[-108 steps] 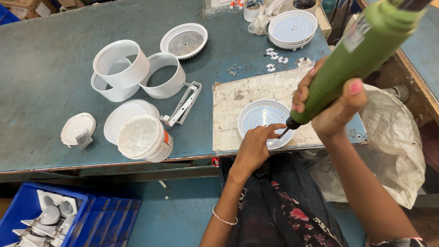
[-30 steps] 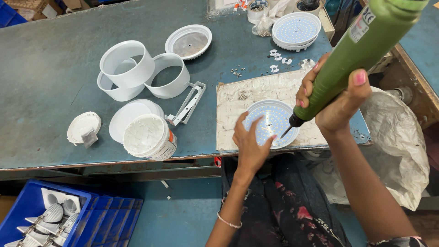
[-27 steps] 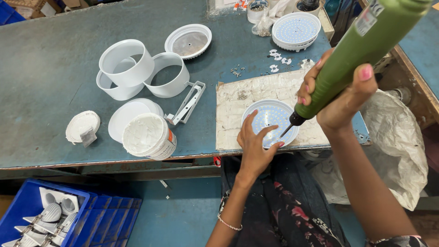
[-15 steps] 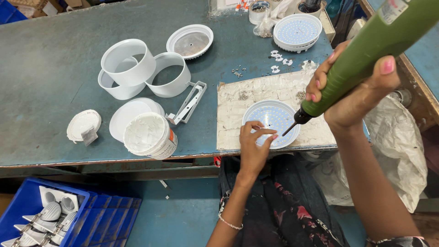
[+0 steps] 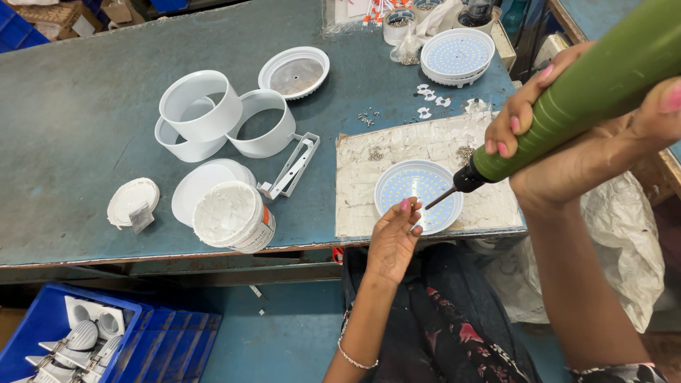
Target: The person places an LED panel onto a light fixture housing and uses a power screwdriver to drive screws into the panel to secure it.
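Right hand [image 5: 567,142] gripping green screwdriver [image 5: 603,85]; left hand [image 5: 394,237] half-open (empty) touching LED disc [image 5: 418,195].

Disc [image 5: 418,195] on mat [image 5: 383,159], rings [image 5: 227,117] leftward

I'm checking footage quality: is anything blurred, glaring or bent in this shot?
Head view: the green cylindrical power screwdriver in the right hand looms large and slightly soft; the round white LED disc under the left hand is sharp; lighting even, no harsh glare; table edges bow slightly.
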